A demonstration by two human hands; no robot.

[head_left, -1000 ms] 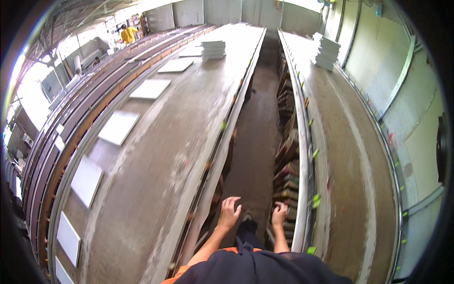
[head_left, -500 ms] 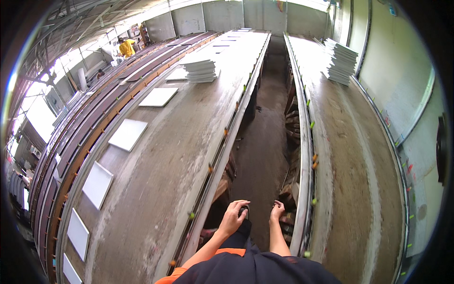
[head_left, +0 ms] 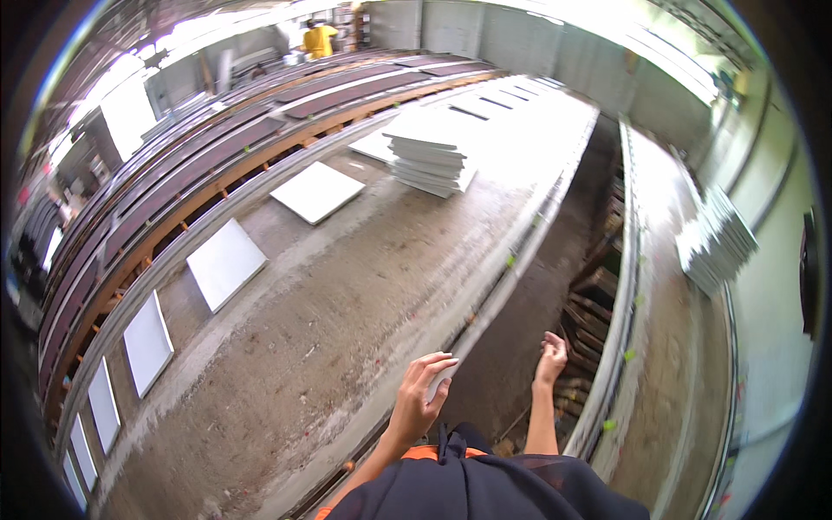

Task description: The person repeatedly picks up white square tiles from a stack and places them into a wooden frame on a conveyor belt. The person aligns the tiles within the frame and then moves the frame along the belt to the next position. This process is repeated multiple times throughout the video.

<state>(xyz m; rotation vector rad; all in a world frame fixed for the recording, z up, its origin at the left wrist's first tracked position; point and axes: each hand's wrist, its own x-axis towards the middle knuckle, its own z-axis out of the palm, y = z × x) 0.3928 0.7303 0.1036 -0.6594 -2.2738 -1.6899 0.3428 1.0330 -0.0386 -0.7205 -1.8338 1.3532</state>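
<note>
My left hand (head_left: 422, 394) is above the near edge of the long left table (head_left: 347, 321), its fingers curled round a small pale, rounded thing (head_left: 444, 378) whose kind I cannot make out. Over the aisle, close to the right table, my right hand (head_left: 551, 357) is loosely closed, with nothing visible in it. Both hands are apart from the white boards. Flat square white boards (head_left: 227, 263) lie in a spaced row along the left table's far side. Beyond them stands an uneven stack of white boards (head_left: 426, 160).
A narrow aisle (head_left: 511, 347) runs between the tables. On the right table (head_left: 663, 373), another white stack (head_left: 718, 243) stands near the wall. Dark slabs or blocks (head_left: 585, 334) are under that table's edge. A person in yellow (head_left: 318, 40) is far off beyond more long tables.
My view has turned left and come closer to the stack on the left table. My hands have spread further apart, the right one moving toward the right table.
</note>
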